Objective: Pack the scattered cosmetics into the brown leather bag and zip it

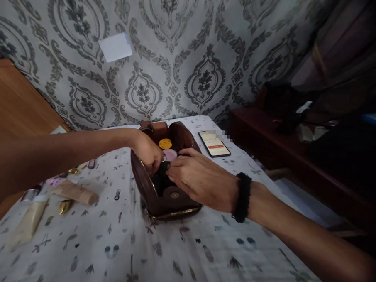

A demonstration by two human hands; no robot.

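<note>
An unzipped brown handbag (142, 189) lies open on the patterned white cloth. My left hand (148, 152) reaches into it from the left, its fingers curled and their tips hidden. From the right, my right hand (201, 179), with a black band on the wrist, bends its fingers down inside the opening beside a dark item (162, 177) whose kind I cannot make out. Whatever either hand holds is out of sight. Between the hands and the bag's far end lie a round yellow item (165, 143) and a round pink item (170, 155).
On the cloth to the left are a beige tube (75, 191), a cream-coloured tube (31, 219), a gold cap-like piece (65, 206) and several small cosmetics. A lit phone (215, 144) lies right of the bag. Behind is a patterned wall (179, 53); dark red furniture (268, 148) stands at right.
</note>
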